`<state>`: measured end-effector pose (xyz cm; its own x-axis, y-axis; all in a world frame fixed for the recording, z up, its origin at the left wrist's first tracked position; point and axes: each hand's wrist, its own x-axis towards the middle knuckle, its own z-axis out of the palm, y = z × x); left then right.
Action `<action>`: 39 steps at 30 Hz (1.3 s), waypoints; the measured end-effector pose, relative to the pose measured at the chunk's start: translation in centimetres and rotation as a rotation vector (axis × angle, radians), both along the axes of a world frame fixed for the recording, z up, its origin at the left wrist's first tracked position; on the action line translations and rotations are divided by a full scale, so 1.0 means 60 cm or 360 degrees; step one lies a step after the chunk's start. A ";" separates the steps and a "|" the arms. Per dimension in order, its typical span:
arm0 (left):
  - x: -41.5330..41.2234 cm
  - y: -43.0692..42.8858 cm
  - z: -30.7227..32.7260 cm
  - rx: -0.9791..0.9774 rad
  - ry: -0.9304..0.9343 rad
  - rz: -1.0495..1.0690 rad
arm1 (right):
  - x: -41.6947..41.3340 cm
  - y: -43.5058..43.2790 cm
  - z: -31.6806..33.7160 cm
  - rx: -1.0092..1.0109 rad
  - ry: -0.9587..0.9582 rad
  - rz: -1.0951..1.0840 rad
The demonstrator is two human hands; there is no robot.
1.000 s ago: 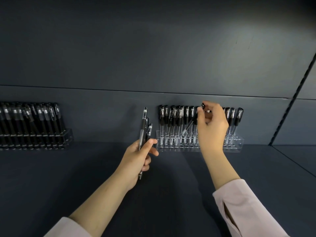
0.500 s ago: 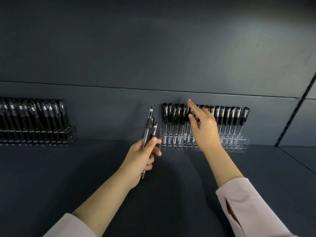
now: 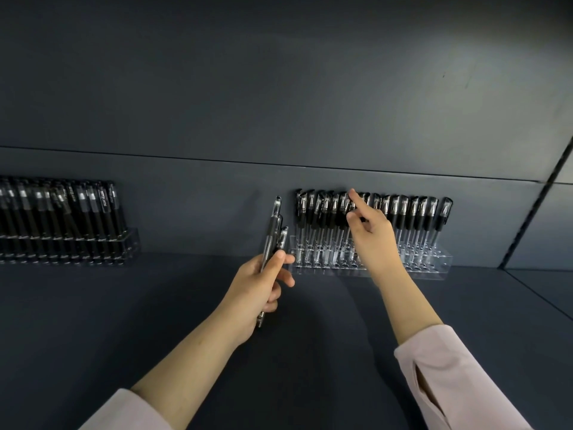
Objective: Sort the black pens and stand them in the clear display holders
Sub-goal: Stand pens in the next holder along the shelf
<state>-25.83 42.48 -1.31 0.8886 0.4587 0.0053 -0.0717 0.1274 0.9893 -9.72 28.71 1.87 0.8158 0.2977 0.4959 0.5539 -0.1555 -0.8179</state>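
while left hand [image 3: 257, 285] grips pens [image 3: 273, 228], right hand [image 3: 373, 240] points.

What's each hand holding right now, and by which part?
Left hand grips a few loose pens around their lower barrels. Right hand holds nothing; its forefinger touches caps of standing pens in the holder.

Two clear holders [image 3: 440, 265], two hands [image 3: 257, 283], three loose pens [image 3: 274, 225]; racked pens [image 3: 403, 212] uncountable.

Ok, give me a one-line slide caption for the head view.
Left hand grips spare pens while the right hand touches capped pens standing in the clear holder.
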 end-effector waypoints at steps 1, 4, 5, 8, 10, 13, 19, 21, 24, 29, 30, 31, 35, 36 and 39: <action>0.000 -0.001 0.001 -0.0012 0.0003 0.0006 | -0.002 -0.001 0.001 -0.0004 -0.0001 0.0016; 0.001 -0.004 0.006 -0.0080 0.0014 0.0034 | -0.008 -0.001 0.005 0.0010 -0.0022 0.0048; 0.003 -0.006 0.008 -0.0104 0.0013 0.0041 | -0.010 -0.002 0.008 0.0036 -0.0038 0.0048; 0.007 -0.009 0.009 -0.0139 -0.0031 0.0039 | -0.019 -0.005 0.017 0.0069 -0.0163 -0.0028; 0.006 -0.012 0.008 -0.0092 -0.0077 0.0012 | -0.030 -0.006 0.025 0.0040 -0.0205 -0.0053; 0.003 -0.017 0.008 0.0039 -0.0112 -0.0059 | -0.052 -0.003 0.038 0.0026 -0.0094 0.0188; -0.001 -0.023 0.010 0.0069 -0.0169 -0.0114 | -0.082 0.013 0.040 -0.0040 0.0233 0.0622; -0.002 -0.024 0.011 0.0077 -0.0167 -0.0130 | -0.080 0.014 0.038 -0.0031 0.0316 0.0619; -0.002 -0.025 0.012 0.0112 -0.0120 -0.0148 | -0.075 0.010 0.036 -0.0078 0.0416 0.0634; -0.005 -0.022 0.006 0.0099 -0.0035 -0.0147 | -0.047 -0.011 0.037 0.0391 0.0508 0.0325; -0.005 -0.021 0.005 0.0123 -0.0021 -0.0138 | -0.042 -0.017 0.040 0.0563 0.0503 0.0193; -0.005 -0.021 0.005 0.0151 -0.0007 -0.0125 | -0.037 -0.025 0.044 0.0718 0.0472 0.0053; -0.003 -0.020 0.001 0.0137 -0.0005 -0.0128 | -0.028 -0.047 0.054 0.0867 0.0063 -0.0473; -0.002 -0.020 0.000 0.0123 -0.0007 -0.0134 | -0.029 -0.048 0.054 0.0843 -0.0038 -0.0542; -0.002 -0.019 -0.001 0.0108 -0.0003 -0.0137 | -0.033 -0.048 0.053 0.0728 -0.0240 -0.0595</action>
